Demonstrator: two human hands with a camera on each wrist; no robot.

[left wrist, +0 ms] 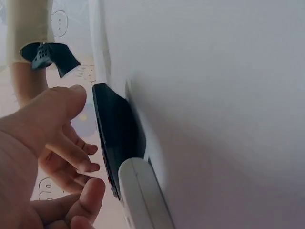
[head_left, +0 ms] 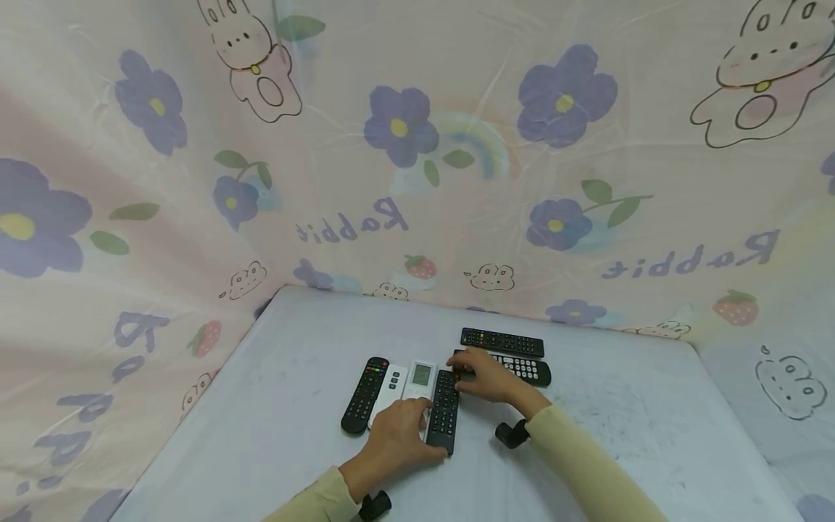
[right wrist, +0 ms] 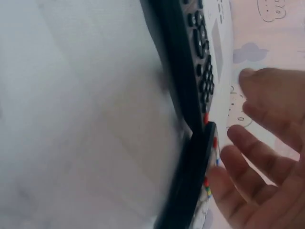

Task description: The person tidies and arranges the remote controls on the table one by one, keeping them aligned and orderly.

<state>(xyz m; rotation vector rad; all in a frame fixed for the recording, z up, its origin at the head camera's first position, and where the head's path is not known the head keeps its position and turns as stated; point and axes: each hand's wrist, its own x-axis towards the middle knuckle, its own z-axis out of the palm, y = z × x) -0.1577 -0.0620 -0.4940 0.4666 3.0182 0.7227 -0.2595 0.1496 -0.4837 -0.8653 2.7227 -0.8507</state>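
Observation:
My left hand (head_left: 401, 435) is over the lower part of a row of remote controls, its thumb by the near end of a black remote control (head_left: 443, 413). Left of that lie a white remote control with a screen (head_left: 422, 374), a slim white one (head_left: 391, 388) and a rounded black one (head_left: 365, 395). My right hand (head_left: 485, 375) hovers at the black remote's far end, covering the left part of a black remote control with pale buttons (head_left: 530, 370). In the right wrist view, its spread fingers (right wrist: 248, 164) hold nothing. The left wrist view shows the left thumb and fingers (left wrist: 90, 195) apart.
Another black remote control (head_left: 502, 341) lies crosswise at the back. A white-covered table (head_left: 293, 348) carries everything. Behind and beside it hangs a curtain (head_left: 470, 232) printed with flowers and rabbits. Each wrist wears a black strap-on camera (head_left: 512, 434).

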